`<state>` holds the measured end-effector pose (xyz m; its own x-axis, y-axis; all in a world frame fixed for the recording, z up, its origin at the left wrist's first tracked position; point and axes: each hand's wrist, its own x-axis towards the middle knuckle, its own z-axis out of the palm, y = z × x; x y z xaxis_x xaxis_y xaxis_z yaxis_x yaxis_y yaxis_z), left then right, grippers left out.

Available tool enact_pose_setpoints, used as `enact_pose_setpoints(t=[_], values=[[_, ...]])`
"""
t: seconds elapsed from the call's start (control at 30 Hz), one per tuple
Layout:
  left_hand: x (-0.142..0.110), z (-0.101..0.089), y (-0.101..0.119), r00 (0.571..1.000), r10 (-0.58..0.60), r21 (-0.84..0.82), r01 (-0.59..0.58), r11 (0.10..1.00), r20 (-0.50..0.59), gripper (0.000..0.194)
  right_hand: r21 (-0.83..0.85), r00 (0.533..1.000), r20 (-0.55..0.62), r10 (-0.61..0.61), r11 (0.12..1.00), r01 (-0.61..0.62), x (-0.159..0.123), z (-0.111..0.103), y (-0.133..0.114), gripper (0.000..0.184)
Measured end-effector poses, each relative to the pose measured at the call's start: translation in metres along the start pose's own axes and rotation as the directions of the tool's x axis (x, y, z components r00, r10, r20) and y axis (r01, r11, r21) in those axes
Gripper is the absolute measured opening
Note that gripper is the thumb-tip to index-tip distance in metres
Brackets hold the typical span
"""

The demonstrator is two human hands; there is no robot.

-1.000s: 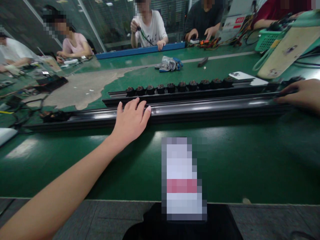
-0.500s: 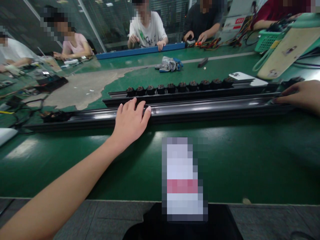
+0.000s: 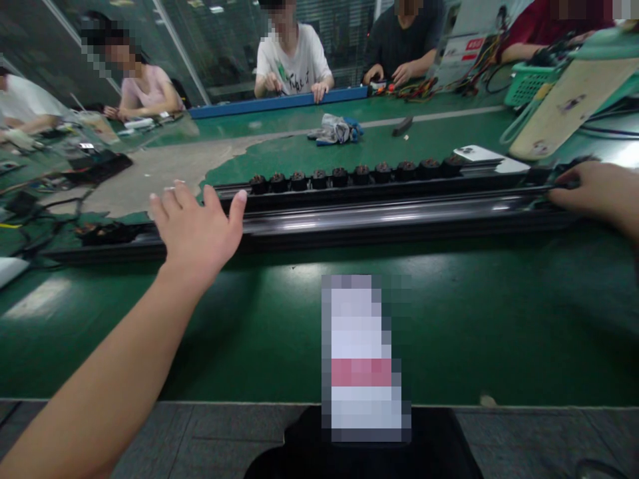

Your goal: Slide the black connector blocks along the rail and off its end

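Observation:
A long black rail [image 3: 379, 217] with a glossy trough lies across the green table. Over its left part my left hand [image 3: 197, 229] is spread, palm down, thumb out, with nothing in it; whether it touches the rail is unclear. My right hand [image 3: 602, 193] is at the rail's right end, fingers closed together in a pinch. What lies between those fingertips is too dark and blurred to name. Just behind, a second black rail [image 3: 309, 200] carries a row of several round black sockets [image 3: 362, 174] with coppery contacts. Dark parts with wires [image 3: 107, 233] sit at the near rail's left end.
A white phone [image 3: 492, 158] lies behind the rails at right, near a large bottle [image 3: 569, 106] and a green basket [image 3: 532, 85]. Crumpled gloves [image 3: 339, 129] lie farther back. Across the table, several people work beside a long blue bar [image 3: 279, 104]. Cables [image 3: 64, 213] tangle at left.
My left hand has slid left along the near rail, its fingers spreading wider. My right hand stays at the right end, nearly unmoved.

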<state>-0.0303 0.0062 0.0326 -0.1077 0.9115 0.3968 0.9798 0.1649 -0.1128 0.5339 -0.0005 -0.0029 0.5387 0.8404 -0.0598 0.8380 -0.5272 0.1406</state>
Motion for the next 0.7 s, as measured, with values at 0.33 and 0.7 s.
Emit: enact_pose_setpoints(t=[0.33, 0.7], values=[[0.029, -0.008, -0.019, 0.822, -0.307, 0.122, 0.284, 0.951, 0.479, 0.094, 0.037, 0.999, 0.044, -0.013, 0.999, 0.012, 0.007, 0.001, -0.002, 0.034], [0.042, 0.013, -0.051, 0.883, -0.357, 0.051, 0.359, 0.932, 0.305, 0.104, 0.051, 0.996, -0.022, -0.089, 0.995, 0.090, 0.026, 0.012, 0.015, 0.032]])
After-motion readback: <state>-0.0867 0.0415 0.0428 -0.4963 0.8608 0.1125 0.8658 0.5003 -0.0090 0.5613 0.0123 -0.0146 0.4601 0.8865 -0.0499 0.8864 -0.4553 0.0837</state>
